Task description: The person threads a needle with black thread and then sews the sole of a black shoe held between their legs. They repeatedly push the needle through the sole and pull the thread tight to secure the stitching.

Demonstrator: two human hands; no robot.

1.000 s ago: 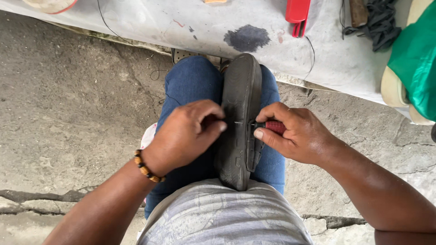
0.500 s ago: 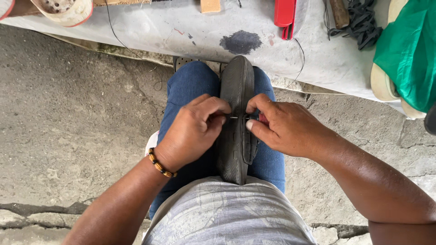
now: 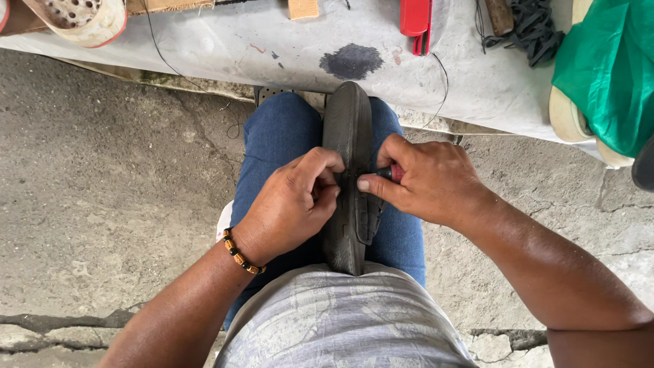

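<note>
A black sandal [image 3: 349, 129] stands on its edge between my knees, sole side to the left, resting on my blue jeans [image 3: 279, 136]. My left hand [image 3: 293, 204] grips the sandal's left side, fingers curled on the sole, a beaded bracelet [image 3: 240, 252] on the wrist. My right hand [image 3: 426, 178] presses on the right side and holds a small tool with a red handle [image 3: 394, 172], its tip against the sandal's edge. The tool's point is hidden by my thumb.
A grey cloth [image 3: 272, 48] lies ahead on the concrete ground [image 3: 102, 191]. On it are a dark stain [image 3: 351, 61], a red tool [image 3: 415, 17], dark cord [image 3: 528, 24], a pale perforated sole [image 3: 78, 17] and a green bag [image 3: 610, 75].
Both hands have shifted slightly on the sandal, the right thumb pushing in closer to the edge. The view has tilted a little downward.
</note>
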